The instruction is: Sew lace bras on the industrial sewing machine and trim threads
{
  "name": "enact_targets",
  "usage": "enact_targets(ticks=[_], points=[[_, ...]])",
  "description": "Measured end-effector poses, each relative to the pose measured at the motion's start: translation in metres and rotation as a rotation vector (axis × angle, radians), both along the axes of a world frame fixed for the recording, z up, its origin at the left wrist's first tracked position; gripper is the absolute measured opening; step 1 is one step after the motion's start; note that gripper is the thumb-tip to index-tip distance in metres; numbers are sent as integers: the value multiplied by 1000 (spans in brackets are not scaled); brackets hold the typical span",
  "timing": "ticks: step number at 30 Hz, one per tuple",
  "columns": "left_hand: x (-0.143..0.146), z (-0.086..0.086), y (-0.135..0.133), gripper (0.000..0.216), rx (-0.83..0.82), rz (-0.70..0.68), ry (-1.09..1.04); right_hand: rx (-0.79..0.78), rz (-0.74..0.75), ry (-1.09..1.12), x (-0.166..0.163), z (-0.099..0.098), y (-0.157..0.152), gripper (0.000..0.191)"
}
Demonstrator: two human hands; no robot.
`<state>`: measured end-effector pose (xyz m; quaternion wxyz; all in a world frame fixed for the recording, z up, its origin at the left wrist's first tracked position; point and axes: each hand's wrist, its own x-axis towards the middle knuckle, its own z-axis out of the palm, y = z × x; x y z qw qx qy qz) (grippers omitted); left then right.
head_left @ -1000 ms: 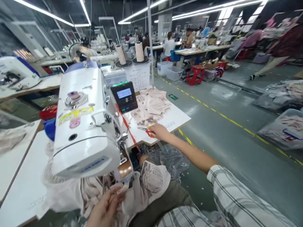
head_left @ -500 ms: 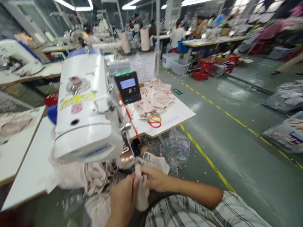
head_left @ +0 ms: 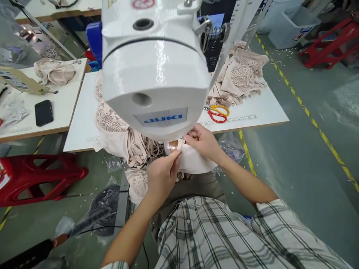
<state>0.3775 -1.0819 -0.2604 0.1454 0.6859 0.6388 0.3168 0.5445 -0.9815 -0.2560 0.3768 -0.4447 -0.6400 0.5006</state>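
Note:
Under the head of the white sewing machine (head_left: 157,74), my two hands hold a pale beige garment piece (head_left: 196,160). The thumb and fingers of my left hand (head_left: 164,172) pinch a narrow strap at its near edge. My right hand (head_left: 204,142) grips the fabric a little farther back, by the machine's small work arm. The needle is hidden behind the machine head. Left of my hands hangs a bundle of beige lace garments (head_left: 114,130) with many straps, draped over the table edge.
Scissors (head_left: 218,114) with red and yellow handles lie on the white table (head_left: 266,110), near a pile of beige lace pieces (head_left: 238,74). A black phone (head_left: 44,113) rests on the left table. A red stool (head_left: 36,179) stands at lower left, a plastic bag (head_left: 231,145) hangs right.
The view has turned down and closer to the machine. My hands have brought the garment piece from in front of my lap up under the machine head.

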Motion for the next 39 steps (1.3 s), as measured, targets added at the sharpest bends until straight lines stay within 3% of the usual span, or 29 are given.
enact_targets(ticks=[9, 20, 29, 39], points=[[-9, 2, 17, 43, 18, 34, 195, 195, 96, -210, -9, 2, 36, 12], [-12, 4, 22, 38, 148, 9, 354, 179, 117, -233, -11, 7, 40, 11], [-8, 6, 25, 34, 321, -17, 416, 218, 83, -213, -10, -6, 41, 16], [-11, 4, 22, 35, 347, 3, 389, 205, 28, -186, -13, -9, 37, 18]])
